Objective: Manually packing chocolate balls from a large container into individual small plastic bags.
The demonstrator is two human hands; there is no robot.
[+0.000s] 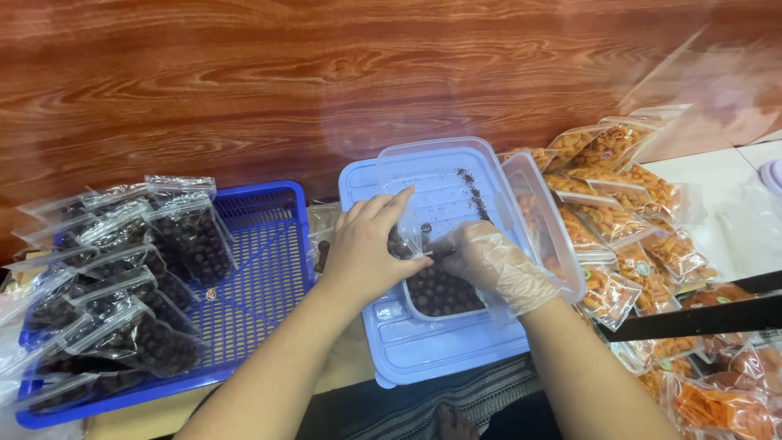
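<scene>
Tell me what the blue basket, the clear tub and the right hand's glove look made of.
Blue basket: rigid moulded plastic, matte, judging by its fine grid mesh. Clear tub: hard see-through plastic, glossy; the dark round snacks show through it. Glove on the right hand: thin disposable plastic film, probably; it is translucent and wrinkled.

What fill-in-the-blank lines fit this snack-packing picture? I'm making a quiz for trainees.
1. The right hand wears a clear plastic ____.
2. The filled bags of dark round snacks lie in a ____ basket.
3. The clear tub of dark round snacks rests on a light-blue ____.
4. The bags of orange snacks lie to the person's ____.

Missing words: glove; blue; lid; right
</scene>
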